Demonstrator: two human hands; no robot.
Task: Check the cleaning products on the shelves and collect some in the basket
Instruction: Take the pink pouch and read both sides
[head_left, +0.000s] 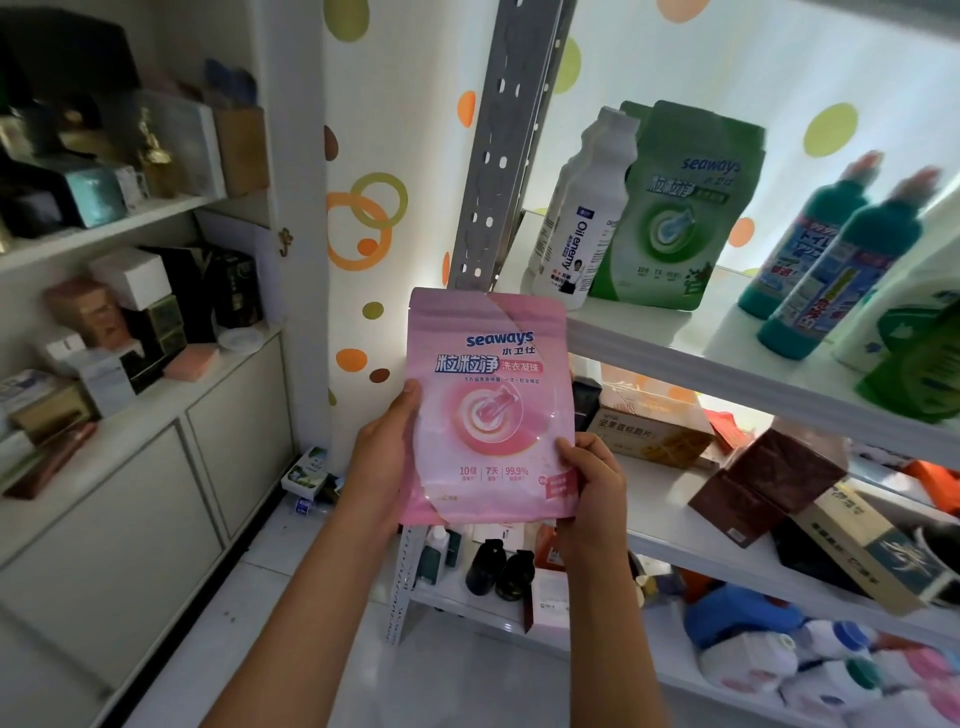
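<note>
both hands are grasping the pink seaways pouch (491, 405) by its lower edges, left hand (387, 457) and right hand (589, 483), in front of the shelf (675, 343); keeping it upright is letting the label read clearly. no basket showing.

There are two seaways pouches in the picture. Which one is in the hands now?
The pink pouch, held by both the left hand and right hand. The green pouch stands untouched on the upper shelf.
</note>
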